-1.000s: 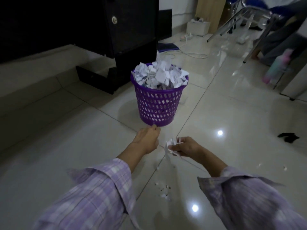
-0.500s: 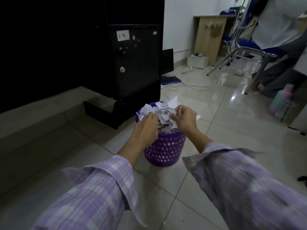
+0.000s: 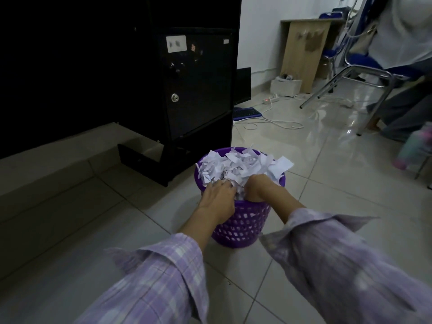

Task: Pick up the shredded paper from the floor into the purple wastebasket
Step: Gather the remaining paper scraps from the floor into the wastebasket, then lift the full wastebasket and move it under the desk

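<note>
Shredded paper (image 3: pixel 236 168): heaped above the rim of the purple wastebasket (image 3: pixel 240 226), loose scraps lying every way, no common long axis. I see the left hand (image 3: pixel 218 198) pressing flat on the heap's near side. Right hand (image 3: pixel 258 188) is sunk knuckle-up into the heap; fingers buried, probably curled, though I cannot tell. Wastebasket upright on tiled floor (image 3: pixel 327 206), near a black cabinet (image 3: pixel 198 90).

We see a glossy pale tiled floor (image 3: pixel 339 183), a black cabinet (image 3: pixel 198 90) at its left edge, a white wall (image 3: pixel 259 31), a wooden desk (image 3: pixel 301 54), a metal-framed blue chair (image 3: pixel 364 64) and a white cable (image 3: pixel 275 123).
</note>
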A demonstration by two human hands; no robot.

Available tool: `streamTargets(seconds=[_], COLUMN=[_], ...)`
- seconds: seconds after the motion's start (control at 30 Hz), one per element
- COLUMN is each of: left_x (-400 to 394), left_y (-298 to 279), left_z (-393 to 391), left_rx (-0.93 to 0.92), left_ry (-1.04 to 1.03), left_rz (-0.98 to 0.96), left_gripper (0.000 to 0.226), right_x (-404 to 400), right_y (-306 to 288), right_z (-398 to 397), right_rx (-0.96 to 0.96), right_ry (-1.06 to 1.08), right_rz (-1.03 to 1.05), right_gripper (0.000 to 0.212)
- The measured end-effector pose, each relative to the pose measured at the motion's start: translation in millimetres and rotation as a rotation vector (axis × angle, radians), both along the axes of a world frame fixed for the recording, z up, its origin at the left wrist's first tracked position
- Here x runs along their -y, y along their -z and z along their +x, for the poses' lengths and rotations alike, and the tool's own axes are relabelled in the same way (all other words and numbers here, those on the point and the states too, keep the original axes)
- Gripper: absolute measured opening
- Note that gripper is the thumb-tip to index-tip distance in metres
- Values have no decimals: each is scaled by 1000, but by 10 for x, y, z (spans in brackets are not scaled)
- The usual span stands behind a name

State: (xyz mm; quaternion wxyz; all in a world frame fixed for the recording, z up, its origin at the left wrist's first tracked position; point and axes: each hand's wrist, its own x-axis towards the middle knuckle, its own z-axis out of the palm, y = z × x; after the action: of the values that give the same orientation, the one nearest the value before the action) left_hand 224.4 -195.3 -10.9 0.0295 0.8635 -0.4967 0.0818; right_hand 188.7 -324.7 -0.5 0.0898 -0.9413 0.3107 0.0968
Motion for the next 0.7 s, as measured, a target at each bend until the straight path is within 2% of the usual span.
streamTargets(seconds=[0.1, 0.2, 0.27, 0.33, 0.4, 0.47, 0.7], left_x=[2, -6, -9, -24, -44, -77, -247], left_y=[-19, -94, -138, -188, -241, -295, -463], left_z=[5, 35, 58, 52, 33, 15, -71], left_rx=[-34, -43, -33, -34, -33, -40, -56], left_ry=[5, 20, 23, 5, -16, -36, -103], left_rz=[-40, -85, -110, -142, -171, -195, -245], left_gripper=[36, 35, 32, 32, 31, 31, 30], right_x=[9, 20, 13, -13, -68, -91, -175], right_y=[-142, -259, -337, -387, -428, -441, -572], right_z=[-25, -79, -108, -133, -185, -225, -409], right_rx=[-123, -37, 2, 75, 86, 103, 335], right_ry=[-64, -80, -52, -47, -67, -58, 35], right_rz=[56, 58, -22, -95, -137, -90, 10], right_gripper=[45, 19, 22, 17, 17, 21, 31])
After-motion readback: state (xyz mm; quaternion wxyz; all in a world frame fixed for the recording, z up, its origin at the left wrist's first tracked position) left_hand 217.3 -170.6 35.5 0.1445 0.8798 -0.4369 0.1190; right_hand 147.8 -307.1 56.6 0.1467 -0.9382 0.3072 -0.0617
